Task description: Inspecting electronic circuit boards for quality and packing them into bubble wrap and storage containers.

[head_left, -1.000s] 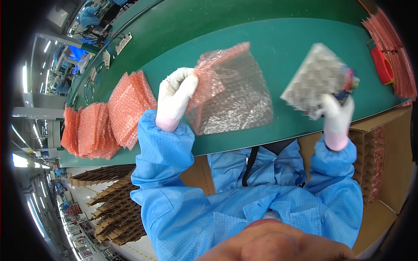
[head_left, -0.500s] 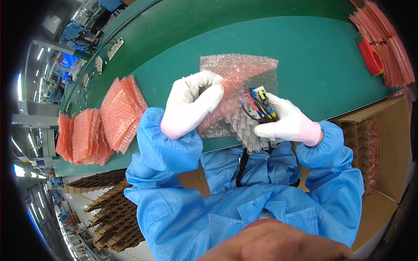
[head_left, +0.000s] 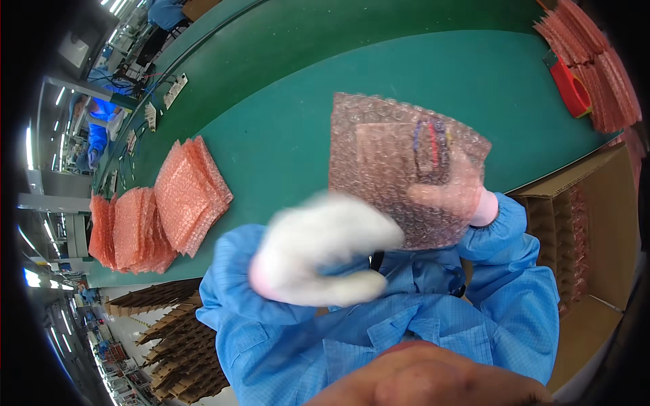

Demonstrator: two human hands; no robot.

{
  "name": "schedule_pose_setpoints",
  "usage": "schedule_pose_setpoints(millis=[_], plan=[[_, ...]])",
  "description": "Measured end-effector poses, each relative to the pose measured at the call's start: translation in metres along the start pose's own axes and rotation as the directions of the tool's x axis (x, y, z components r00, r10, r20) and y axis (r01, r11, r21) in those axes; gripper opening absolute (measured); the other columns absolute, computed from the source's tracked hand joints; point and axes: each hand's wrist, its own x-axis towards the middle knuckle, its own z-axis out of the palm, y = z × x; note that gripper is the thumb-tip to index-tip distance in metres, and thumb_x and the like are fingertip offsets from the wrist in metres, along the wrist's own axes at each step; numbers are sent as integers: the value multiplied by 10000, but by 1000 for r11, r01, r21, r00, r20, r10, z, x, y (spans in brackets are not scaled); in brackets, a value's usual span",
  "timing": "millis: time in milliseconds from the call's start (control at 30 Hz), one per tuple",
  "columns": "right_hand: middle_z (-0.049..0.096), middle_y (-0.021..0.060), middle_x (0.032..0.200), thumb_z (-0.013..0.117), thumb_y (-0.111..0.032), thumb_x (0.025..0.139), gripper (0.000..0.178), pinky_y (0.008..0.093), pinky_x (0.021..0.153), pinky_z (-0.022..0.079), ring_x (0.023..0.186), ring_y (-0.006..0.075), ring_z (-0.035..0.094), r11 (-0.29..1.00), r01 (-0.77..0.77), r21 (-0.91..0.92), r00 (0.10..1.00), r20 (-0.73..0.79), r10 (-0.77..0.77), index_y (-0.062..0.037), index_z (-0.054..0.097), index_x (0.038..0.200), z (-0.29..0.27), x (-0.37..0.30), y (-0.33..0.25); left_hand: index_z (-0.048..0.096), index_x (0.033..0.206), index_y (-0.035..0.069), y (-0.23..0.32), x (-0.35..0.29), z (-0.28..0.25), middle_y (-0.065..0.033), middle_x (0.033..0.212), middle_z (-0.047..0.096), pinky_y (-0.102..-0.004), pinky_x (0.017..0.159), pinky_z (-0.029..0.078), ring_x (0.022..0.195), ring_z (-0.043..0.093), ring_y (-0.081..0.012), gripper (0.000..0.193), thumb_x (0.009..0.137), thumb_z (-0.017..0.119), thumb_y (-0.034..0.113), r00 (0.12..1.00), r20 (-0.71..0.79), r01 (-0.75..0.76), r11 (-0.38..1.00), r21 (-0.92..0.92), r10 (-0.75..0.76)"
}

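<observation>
A clear, slightly pink bubble wrap sheet or bag [head_left: 379, 162] lies over my right hand [head_left: 483, 206], covering most of the white glove. Through the bubbles I can make out a bundle of red, blue, black and yellow wires [head_left: 433, 149] in that hand's grip; the rest of the wired part is blurred by the wrap. Beside the wrap's lower left side, my gloved left hand [head_left: 325, 250] is smeared by motion. Its thumb stands apart from the fingers, and nothing shows between them.
Stacks of pink bubble wrap bags [head_left: 189, 196] rest at the left of the green table [head_left: 284, 122]. A red tape dispenser [head_left: 572, 88] sits by more pink bags [head_left: 602, 81] at the far right. An open carton [head_left: 609, 230] with dividers stands right; cardboard dividers [head_left: 179, 345] are stacked lower left.
The bubble wrap now covers the wired bundle and my right hand, which were in front of it before. My left hand has left the wrap's edge, moving down and right, and its fingers have parted.
</observation>
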Motion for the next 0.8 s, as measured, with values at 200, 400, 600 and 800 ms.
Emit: schedule_pose_setpoints(millis=[200,400,600,800], plan=[[616,117,1203,829,-135,716,652,383,921,521,1093,233,610,945,85,-316,990,136,-44,-20,523,1280,8,-2,-10,261,1483,-13,-56,11,-11,-187,1489,319,-409,1091,339,1347,379,-311,1235,547,913,457,962,-259,58,991,-117,-87],[626,116,1189,847,-132,678,654,362,908,519,1062,221,616,928,-82,-363,966,200,164,-16,547,1247,0,-6,-3,258,1489,7,-84,16,51,-163,1549,229,-409,1160,228,1437,235,-292,981,727,847,195,968,100,239,729,-641,-229],[608,101,1230,829,-117,694,669,350,968,468,1107,204,581,950,-67,-305,956,253,149,-4,532,1283,-32,-10,18,320,1455,24,-103,3,67,-145,1523,286,-407,1142,287,1401,307,-263,839,770,791,138,943,88,305,729,-613,-320],[617,140,1209,709,-75,744,532,357,972,465,1118,239,593,698,-135,-704,881,-407,-241,2,563,1249,-38,-40,-38,415,1385,27,-98,2,74,-121,1323,548,-427,1038,447,1195,551,-260,651,793,687,31,735,74,156,62,-986,-674]])
